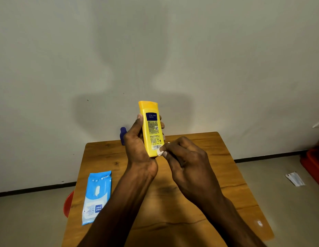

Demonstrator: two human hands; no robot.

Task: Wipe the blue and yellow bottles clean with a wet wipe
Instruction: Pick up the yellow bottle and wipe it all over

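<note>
My left hand [137,145] grips the yellow bottle [150,125] upright above the table, its printed back label facing me. My right hand [185,157] pinches a small white wet wipe [160,152] and presses it against the bottle's lower right corner, beside the barcode. The blue bottle [122,135] stands at the table's far edge, mostly hidden behind my left hand; only its dark blue top and left side show.
A light blue pack of wet wipes [97,196] lies on the wooden table [217,175] at the left. A red stool [68,205] peeks out under the table's left edge. A red crate [313,164] and a white wrapper [295,179] sit on the floor at right. A wall is close behind.
</note>
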